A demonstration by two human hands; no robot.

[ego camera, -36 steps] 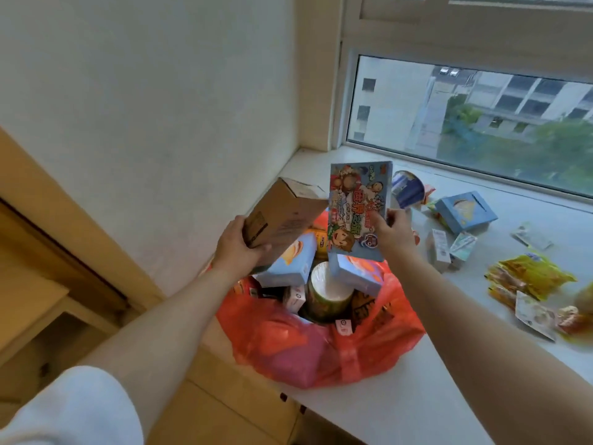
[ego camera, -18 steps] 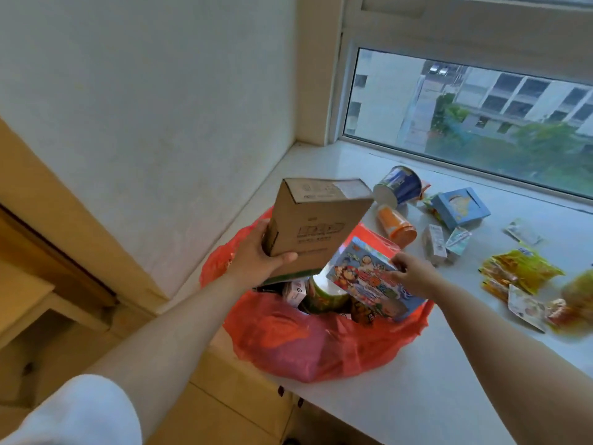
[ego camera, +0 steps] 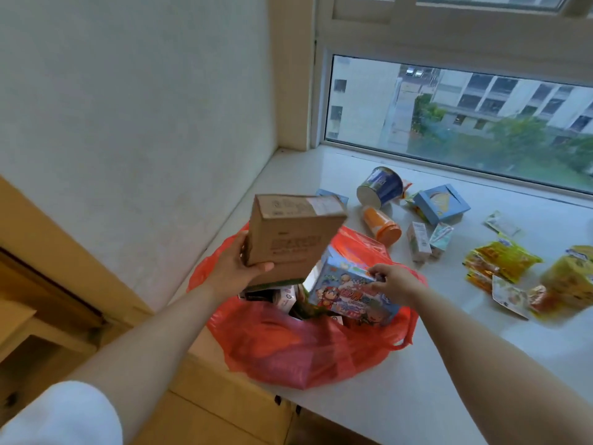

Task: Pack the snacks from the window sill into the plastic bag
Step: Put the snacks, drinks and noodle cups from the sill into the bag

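**Cartoon box laid into the bag while the brown carton was held clear**

Since a second before, the cartoon-printed box (ego camera: 353, 295) had gone from upright in front of the window to lying flat across the mouth of the red plastic bag (ego camera: 308, 348), and the brown carton (ego camera: 290, 236) had risen from a tilt beside the bag to stand above it.

The right hand (ego camera: 396, 281) rested at the upper edge of the cartoon-printed box, its fingers (ego camera: 373, 271) curled over that edge in a light pinch, seemingly to steer the box down among the items already packed. The left hand (ego camera: 237, 268) gripped the brown carton low on its side, thumb across the front face and fingers hidden behind. Holding it raised probably kept the opening free for the other box to settle; it looked likely to go in next.

The bag sat at the left end of the window sill (ego camera: 417, 380), near the wall, open and fairly full. Further snacks lay on the sill to the right, well apart from the bag: a blue cup (ego camera: 380, 187) on its side, an orange tub (ego camera: 382, 224), a blue box (ego camera: 441, 203), two small cartons (ego camera: 430, 240) and yellow packets (ego camera: 500, 261). Much of the packing therefore seemed left to do.
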